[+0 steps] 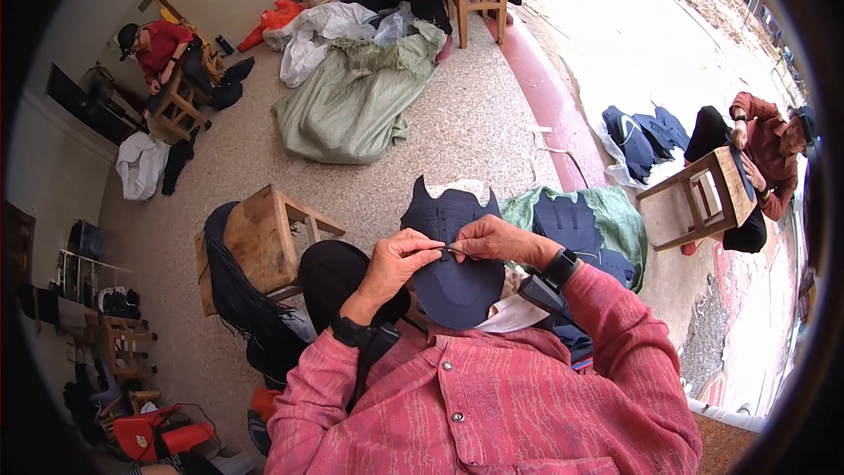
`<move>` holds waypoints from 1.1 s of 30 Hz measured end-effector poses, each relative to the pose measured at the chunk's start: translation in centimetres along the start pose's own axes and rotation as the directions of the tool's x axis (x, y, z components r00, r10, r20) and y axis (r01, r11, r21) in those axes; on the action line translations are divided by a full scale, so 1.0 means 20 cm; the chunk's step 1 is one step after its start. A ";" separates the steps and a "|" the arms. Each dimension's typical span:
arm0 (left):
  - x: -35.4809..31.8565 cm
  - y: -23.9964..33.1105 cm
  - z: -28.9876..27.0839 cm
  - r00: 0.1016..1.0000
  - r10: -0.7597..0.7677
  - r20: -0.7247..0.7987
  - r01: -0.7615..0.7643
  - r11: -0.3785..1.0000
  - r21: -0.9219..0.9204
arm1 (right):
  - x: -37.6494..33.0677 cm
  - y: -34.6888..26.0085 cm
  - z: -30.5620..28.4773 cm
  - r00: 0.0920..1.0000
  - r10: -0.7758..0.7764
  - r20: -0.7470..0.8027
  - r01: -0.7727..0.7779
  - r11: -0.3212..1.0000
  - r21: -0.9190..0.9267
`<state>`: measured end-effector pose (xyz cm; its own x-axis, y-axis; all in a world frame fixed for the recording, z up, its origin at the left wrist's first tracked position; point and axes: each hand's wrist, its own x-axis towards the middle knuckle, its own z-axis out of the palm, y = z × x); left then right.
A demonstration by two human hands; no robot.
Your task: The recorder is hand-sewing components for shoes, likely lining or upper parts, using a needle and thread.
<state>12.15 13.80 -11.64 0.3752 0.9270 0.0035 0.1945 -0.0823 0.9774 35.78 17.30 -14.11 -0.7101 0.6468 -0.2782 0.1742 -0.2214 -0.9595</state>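
Observation:
A dark navy shoe upper [459, 295], flat and mesh-patterned with a rounded end toward me, lies over my lap. Above its middle, both of my hands are closed in a pinch on a thin dark shoelace [447, 249]. My left hand [397, 262] grips it from the left, thumb against fingers. From the right, my right hand [495, 241] pinches it close to the left fingertips. The fingers partly hide where the lace meets the upper. A thick bundle of dark laces [230, 274] hangs over a wooden stool [257, 242] on my left.
More navy uppers [567, 227] lie on a green sack [635, 242] to my right. Ahead sits a big pale-green sack [347, 105] beside white and orange bags. Other people work at wooden stools at the far left, ahead and right. A red case [154, 433] stands at lower left.

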 end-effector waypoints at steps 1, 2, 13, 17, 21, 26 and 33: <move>0.00 0.00 0.00 1.000 0.013 -0.003 -0.013 1.000 -0.007 | 0.00 0.00 0.00 1.000 -0.019 -0.001 0.019 1.000 0.013; 0.00 0.00 0.00 1.000 -0.015 0.005 0.015 1.000 -0.003 | 0.00 0.00 0.00 1.000 -0.020 0.003 0.020 1.000 0.008; 0.00 -0.04 -0.03 0.976 -0.189 0.111 0.212 0.940 -0.266 | 0.00 0.00 -0.01 1.000 -0.009 0.014 0.009 0.999 -0.031; -0.03 -0.05 -0.07 0.966 -0.195 0.171 0.237 0.930 -0.280 | -0.01 -0.01 -0.01 1.000 -0.006 0.015 0.006 1.000 0.003; -0.05 -0.09 -0.11 0.956 -0.265 0.122 0.292 0.887 -0.357 | -0.01 -0.03 -0.01 1.000 0.012 0.012 -0.011 1.000 -0.016; 0.01 -0.14 -0.08 0.852 -0.484 -0.199 0.346 0.807 -0.478 | -0.02 -0.03 0.00 1.000 -0.005 0.001 0.005 0.999 -0.039; 0.02 -0.18 -0.03 0.925 -0.346 0.160 0.367 0.697 -0.616 | -0.08 0.03 0.04 0.956 -0.283 -0.081 0.188 0.799 -0.571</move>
<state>11.15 14.72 -15.13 0.4248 0.8269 -0.3684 -0.2847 0.5083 0.8127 36.43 15.54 -14.21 -0.6726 0.7400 0.0024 0.3950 0.3617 -0.8445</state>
